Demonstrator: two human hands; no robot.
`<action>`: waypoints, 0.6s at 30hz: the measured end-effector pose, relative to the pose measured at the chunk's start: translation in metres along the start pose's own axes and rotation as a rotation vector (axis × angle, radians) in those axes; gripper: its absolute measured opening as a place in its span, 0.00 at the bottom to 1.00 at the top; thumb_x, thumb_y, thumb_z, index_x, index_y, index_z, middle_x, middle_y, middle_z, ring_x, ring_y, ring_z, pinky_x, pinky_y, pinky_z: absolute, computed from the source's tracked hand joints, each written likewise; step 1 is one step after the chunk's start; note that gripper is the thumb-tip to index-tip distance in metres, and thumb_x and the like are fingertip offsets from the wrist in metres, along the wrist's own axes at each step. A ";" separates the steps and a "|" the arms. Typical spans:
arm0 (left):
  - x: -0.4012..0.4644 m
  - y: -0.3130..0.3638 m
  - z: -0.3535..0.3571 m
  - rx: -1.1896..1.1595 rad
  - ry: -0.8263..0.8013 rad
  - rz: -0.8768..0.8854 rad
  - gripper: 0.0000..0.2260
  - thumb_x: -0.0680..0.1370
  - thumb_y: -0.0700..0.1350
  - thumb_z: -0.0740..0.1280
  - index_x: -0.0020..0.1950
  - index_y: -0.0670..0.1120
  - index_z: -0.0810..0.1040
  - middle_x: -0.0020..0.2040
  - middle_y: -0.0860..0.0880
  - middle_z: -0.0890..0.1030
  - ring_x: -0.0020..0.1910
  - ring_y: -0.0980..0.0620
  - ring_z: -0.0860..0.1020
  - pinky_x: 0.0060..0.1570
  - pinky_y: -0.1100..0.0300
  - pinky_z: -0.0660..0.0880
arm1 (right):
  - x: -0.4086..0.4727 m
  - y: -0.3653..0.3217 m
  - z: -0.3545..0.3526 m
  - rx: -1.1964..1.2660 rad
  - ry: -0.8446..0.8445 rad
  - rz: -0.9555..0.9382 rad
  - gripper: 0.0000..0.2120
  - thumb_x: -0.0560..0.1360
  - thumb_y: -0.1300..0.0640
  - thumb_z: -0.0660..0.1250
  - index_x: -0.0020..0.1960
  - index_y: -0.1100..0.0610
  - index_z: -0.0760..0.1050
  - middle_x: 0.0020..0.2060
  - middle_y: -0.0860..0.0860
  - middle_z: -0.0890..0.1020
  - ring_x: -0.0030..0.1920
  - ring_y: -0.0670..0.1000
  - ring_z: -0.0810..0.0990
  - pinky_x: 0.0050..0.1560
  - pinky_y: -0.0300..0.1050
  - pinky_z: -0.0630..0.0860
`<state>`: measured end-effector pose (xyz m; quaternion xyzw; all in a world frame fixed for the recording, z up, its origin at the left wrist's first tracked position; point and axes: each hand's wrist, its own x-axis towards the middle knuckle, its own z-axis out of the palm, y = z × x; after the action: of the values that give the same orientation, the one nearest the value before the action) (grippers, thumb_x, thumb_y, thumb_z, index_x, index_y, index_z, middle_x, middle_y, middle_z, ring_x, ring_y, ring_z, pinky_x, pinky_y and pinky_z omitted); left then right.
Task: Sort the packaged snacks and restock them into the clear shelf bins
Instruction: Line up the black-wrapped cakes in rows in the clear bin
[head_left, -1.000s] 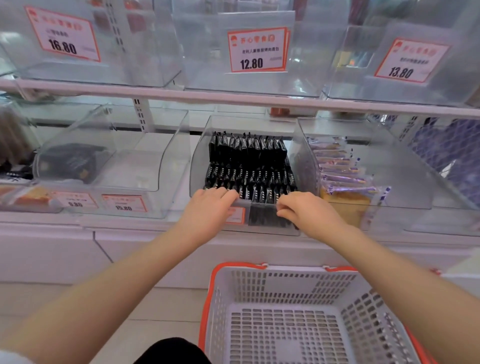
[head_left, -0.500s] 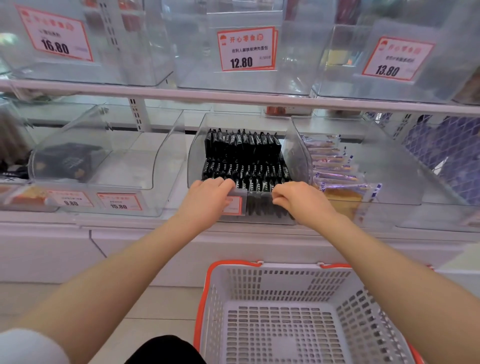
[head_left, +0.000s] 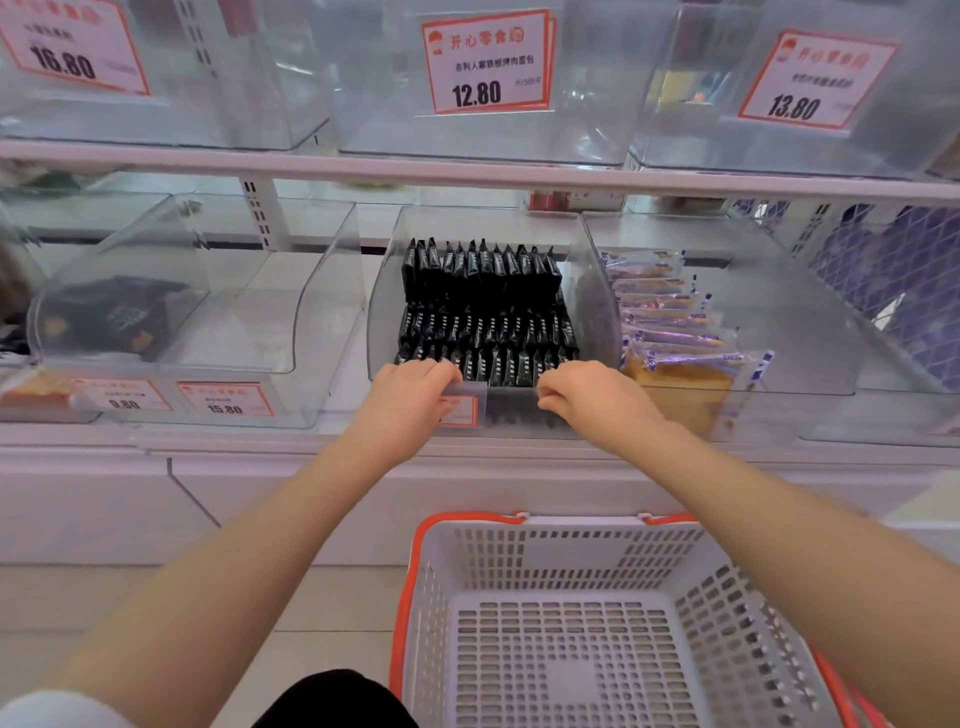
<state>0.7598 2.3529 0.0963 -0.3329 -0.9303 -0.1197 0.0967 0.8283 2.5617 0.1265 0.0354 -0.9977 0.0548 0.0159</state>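
A clear shelf bin (head_left: 385, 291) on the lower shelf holds several rows of black snack packets (head_left: 483, 312) standing upright. My left hand (head_left: 405, 400) curls its fingers over the left part of the bin's front rim, just above a small price label (head_left: 460, 411). My right hand (head_left: 592, 400) curls over the right part of the same rim. Neither hand holds a packet. The fingertips are hidden behind the rim.
A white basket with an orange rim (head_left: 519, 551) sits below my arms with nothing in it. Purple-wrapped cake packets (head_left: 670, 322) fill the bin to the right. The left bin (head_left: 291, 322) holds a few dark packets (head_left: 114, 317). Upper bins carry price tags (head_left: 488, 62).
Both hands stay on the bin's front rim. Only the camera's view has shifted a little.
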 end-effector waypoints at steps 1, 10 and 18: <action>-0.001 -0.002 0.002 0.004 0.010 0.015 0.11 0.78 0.46 0.63 0.60 0.46 0.73 0.55 0.48 0.78 0.56 0.46 0.73 0.48 0.55 0.62 | -0.002 0.002 0.003 0.006 0.022 -0.021 0.10 0.80 0.53 0.58 0.54 0.54 0.75 0.51 0.53 0.78 0.50 0.56 0.77 0.46 0.49 0.73; -0.002 0.008 0.002 0.126 0.041 0.002 0.12 0.78 0.41 0.61 0.60 0.47 0.72 0.54 0.47 0.75 0.54 0.44 0.72 0.46 0.55 0.61 | -0.006 0.005 0.015 -0.009 0.179 -0.061 0.08 0.79 0.52 0.58 0.51 0.55 0.74 0.47 0.51 0.78 0.49 0.54 0.76 0.40 0.45 0.69; 0.028 0.079 -0.026 -0.096 0.201 0.427 0.09 0.70 0.29 0.67 0.49 0.33 0.79 0.46 0.37 0.80 0.44 0.38 0.79 0.44 0.49 0.78 | -0.045 0.044 -0.004 0.210 0.649 0.080 0.09 0.75 0.68 0.62 0.52 0.65 0.77 0.49 0.59 0.80 0.50 0.60 0.76 0.49 0.49 0.71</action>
<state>0.7921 2.4217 0.1409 -0.5127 -0.8179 -0.1729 0.1959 0.8703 2.6084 0.1237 -0.0215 -0.9302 0.1664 0.3265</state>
